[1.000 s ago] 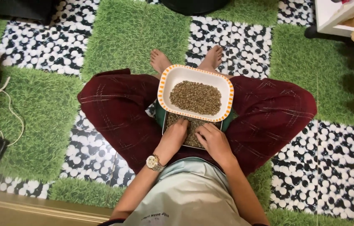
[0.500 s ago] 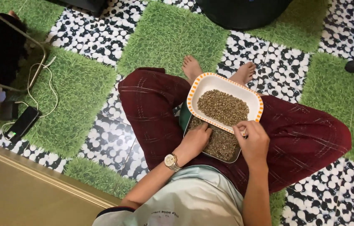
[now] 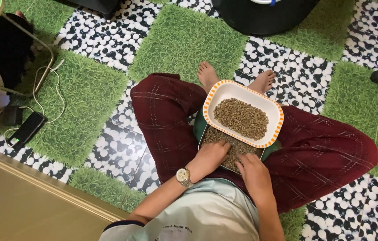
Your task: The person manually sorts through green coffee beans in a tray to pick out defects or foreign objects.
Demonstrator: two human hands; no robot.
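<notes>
Below, left hand (image 3: 211, 155) and right hand (image 3: 252, 172) lay fingers loosely spread on beans in metal tray (image 3: 225, 147), gripping nothing; white dish (image 3: 242, 114) sat above

Your left hand (image 3: 211, 155) lies palm down with its fingers curled, wrist bent inward. Your right hand (image 3: 253, 172) sits just beside it, fingers extended forward, both forearms angled together.

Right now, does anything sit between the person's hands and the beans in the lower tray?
Nothing visible does. The left hand and right hand both rest directly on the beans in the lower tray. The white dish with the orange rim overlaps only the tray's far part, beyond the hands.
</notes>
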